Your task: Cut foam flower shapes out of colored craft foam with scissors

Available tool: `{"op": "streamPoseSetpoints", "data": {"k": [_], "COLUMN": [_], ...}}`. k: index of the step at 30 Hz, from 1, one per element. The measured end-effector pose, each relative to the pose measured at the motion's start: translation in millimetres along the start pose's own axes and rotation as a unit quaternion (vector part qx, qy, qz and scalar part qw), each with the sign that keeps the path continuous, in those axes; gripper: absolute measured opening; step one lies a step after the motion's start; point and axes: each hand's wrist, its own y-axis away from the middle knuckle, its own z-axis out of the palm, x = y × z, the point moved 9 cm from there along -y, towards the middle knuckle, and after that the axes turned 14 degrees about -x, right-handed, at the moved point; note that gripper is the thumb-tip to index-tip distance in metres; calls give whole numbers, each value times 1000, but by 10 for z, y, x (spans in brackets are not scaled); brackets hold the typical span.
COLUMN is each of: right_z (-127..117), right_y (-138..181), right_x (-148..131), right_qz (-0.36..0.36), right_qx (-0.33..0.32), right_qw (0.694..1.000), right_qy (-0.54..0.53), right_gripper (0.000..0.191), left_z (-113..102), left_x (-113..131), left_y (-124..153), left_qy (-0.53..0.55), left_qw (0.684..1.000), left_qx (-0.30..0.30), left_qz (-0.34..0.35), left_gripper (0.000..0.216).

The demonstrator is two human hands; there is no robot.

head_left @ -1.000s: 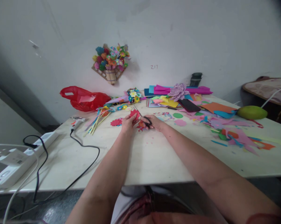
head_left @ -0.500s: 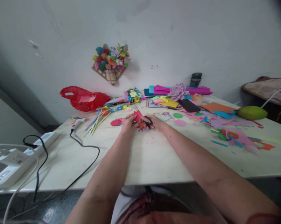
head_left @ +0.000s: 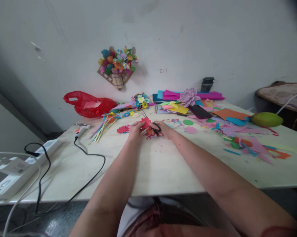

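Near the middle of the table, my left hand pinches a red paper flower with a scalloped edge. My right hand is closed around the black handles of a pair of scissors. The blades point up and to the left, close against the flower. Under the two hands lie small red and orange paper scraps. More red flower cut-outs rest on the table just left of my left hand. A green paper circle and a pink one lie right of my right hand.
At the left are a glue gun with a black cord and a white power strip. A red plastic bag sits behind. To the right lie a dark phone, paper scraps and a green mango-like fruit.
Hardly anything differs. The red flower and the scissors have shifted very slightly between my hands.
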Motion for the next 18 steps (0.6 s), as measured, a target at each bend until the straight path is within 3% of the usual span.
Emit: {"op": "streamPoseSetpoints", "data": {"k": [18], "right_z": [-2], "right_y": [20], "right_x": [-10], "right_qz": [11], "right_qx": [28], "right_qw": [999], "right_qy": [-13], "right_gripper": [27], "left_z": [-22], "left_x": [-6], "left_y": [-17], "left_qy": [8], "left_qw": [1000], "left_qx": [2], "left_qz": [1], "left_gripper": [16]}}
